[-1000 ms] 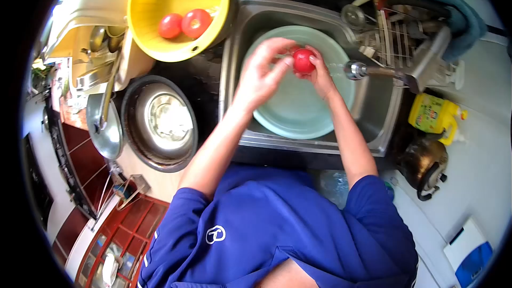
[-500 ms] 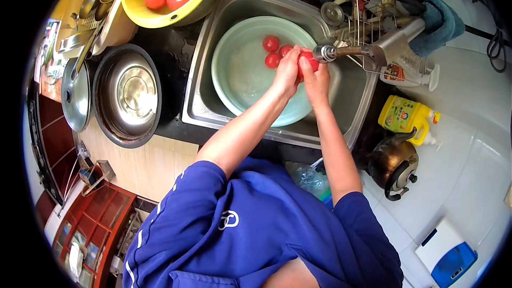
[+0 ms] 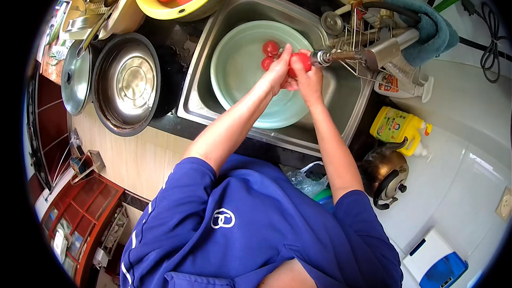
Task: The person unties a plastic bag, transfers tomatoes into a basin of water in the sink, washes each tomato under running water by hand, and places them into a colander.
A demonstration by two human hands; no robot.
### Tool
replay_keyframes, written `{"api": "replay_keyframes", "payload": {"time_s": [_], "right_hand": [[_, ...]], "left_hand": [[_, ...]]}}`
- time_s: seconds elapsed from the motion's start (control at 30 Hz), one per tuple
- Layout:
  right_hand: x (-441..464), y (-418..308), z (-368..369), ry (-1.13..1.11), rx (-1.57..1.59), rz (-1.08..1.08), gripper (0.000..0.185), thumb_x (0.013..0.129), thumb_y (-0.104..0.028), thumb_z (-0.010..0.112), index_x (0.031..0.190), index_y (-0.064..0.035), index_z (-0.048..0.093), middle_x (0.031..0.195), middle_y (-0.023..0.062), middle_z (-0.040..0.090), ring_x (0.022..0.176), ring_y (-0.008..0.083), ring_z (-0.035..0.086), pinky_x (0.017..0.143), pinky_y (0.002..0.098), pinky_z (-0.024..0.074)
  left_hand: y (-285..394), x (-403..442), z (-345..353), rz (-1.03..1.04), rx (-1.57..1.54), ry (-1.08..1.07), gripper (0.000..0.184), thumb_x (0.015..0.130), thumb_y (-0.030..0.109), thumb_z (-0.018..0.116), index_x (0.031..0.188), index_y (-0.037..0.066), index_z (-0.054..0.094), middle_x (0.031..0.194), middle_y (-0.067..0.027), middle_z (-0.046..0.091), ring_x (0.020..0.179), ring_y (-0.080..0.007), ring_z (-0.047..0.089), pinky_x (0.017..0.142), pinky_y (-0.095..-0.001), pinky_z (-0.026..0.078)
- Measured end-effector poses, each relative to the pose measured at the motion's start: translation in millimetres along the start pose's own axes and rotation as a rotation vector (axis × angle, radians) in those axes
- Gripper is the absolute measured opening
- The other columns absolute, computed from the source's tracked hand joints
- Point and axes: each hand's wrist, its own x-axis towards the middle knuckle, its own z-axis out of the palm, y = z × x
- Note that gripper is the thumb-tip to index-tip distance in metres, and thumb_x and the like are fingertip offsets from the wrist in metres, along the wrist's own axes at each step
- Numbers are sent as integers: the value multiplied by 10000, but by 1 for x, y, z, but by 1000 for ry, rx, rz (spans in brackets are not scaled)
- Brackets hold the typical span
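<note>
A wet red tomato (image 3: 300, 62) is under the faucet (image 3: 322, 57), above a pale green basin (image 3: 234, 82). My right hand (image 3: 310, 82) grips it from the right and below, thumb on top. My left hand (image 3: 278, 70) cups its left side, with the lower fingers curled beneath it and the upper fingers raised. More tomatoes (image 3: 270, 48) lie in the basin just left of my left hand, which partly covers them. The basin stands inside a steel sink (image 3: 245, 1).
Left of the sink are a yellow bowl (image 3: 148, 1) with tomatoes, a dark pot (image 3: 98, 88) and a glass lid (image 3: 76, 93). A wire rack (image 3: 349, 34), a blue-green cloth (image 3: 426, 34), a yellow bottle (image 3: 396, 128) and a kettle (image 3: 381, 168) are on the right.
My hands and the tomato have shifted slightly left and down, and the left hand's upper fingers have lifted off the tomato. The whole view has also shifted a little.
</note>
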Motion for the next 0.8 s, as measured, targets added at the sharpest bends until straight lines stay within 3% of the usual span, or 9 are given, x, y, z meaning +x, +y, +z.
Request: {"api": "replay_keyframes", "payload": {"time_s": [0.07, 0.17, 0.27, 0.37, 0.43, 0.47, 0.6, 0.7, 0.8], "right_hand": [[6, -3, -3, 108, 145, 114, 408, 813, -387, 601, 921, 7, 604, 875, 90, 623, 799, 170, 577, 732, 306, 465], [11, -1, -3, 179, 279, 209, 388, 840, -368, 565, 903, 12, 611, 892, 81, 624, 803, 164, 578, 725, 306, 466], [9, -5, 4, 72, 209, 127, 413, 831, -343, 581, 1056, 3, 565, 1012, 113, 592, 918, 181, 561, 810, 305, 441], [1, -11, 2, -104, 7, -77, 483, 813, -293, 619, 1174, -2, 482, 1116, 134, 534, 1007, 193, 529, 873, 297, 412], [0, -9, -7, -212, -84, -111, 477, 813, -243, 633, 1179, 10, 463, 1154, 136, 499, 1015, 191, 515, 866, 293, 422], [2, -11, -8, -170, -65, -103, 428, 801, -230, 645, 1135, -1, 505, 1049, 115, 568, 969, 191, 550, 846, 311, 432], [10, -5, -6, 6, 186, 117, 380, 822, -253, 622, 1088, 7, 547, 1015, 102, 591, 953, 159, 545, 825, 303, 439], [7, -4, 2, 132, 144, 90, 384, 851, -295, 572, 1095, 1, 554, 1036, 111, 589, 964, 166, 546, 835, 305, 433], [3, -7, 2, 35, 101, 24, 353, 889, -292, 492, 1084, -7, 566, 1058, 119, 585, 972, 189, 547, 848, 312, 425]], "left_hand": [[-7, -4, 18, 149, 47, 38, 604, 889, 570, 301, 1152, 65, 501, 841, -91, 613, 636, -129, 588, 458, -197, 433], [-19, 7, 21, 447, 263, 136, 526, 880, 541, 383, 1036, 58, 522, 840, -73, 596, 678, -124, 579, 502, -204, 445], [-11, 19, 1, 101, 24, 14, 525, 870, 579, 374, 1027, 92, 491, 839, -56, 586, 653, -125, 575, 470, -205, 435], [5, 8, 17, -53, -390, 349, 512, 909, 543, 276, 963, 92, 512, 703, -41, 568, 467, -104, 507, 326, -203, 331], [-5, 11, -9, -72, -212, 73, 494, 916, 533, 278, 993, 105, 513, 792, -39, 581, 557, -103, 534, 388, -209, 367], [-10, 14, -18, -81, -122, -66, 486, 919, 528, 279, 1008, 112, 513, 837, -38, 587, 603, -102, 548, 419, -211, 385], [-9, 0, 17, 143, -134, 41, 436, 930, 492, 322, 1050, 118, 512, 845, -5, 569, 682, -87, 523, 475, -210, 403], [-11, 8, 11, 348, 110, 30, 475, 930, 474, 327, 1074, 52, 492, 696, -25, 523, 532, -96, 482, 415, -206, 353], [-1, 4, 12, 61, -36, 156, 444, 929, 451, 320, 1094, 67, 467, 671, -39, 511, 390, -99, 393, 320, -211, 259]]}}
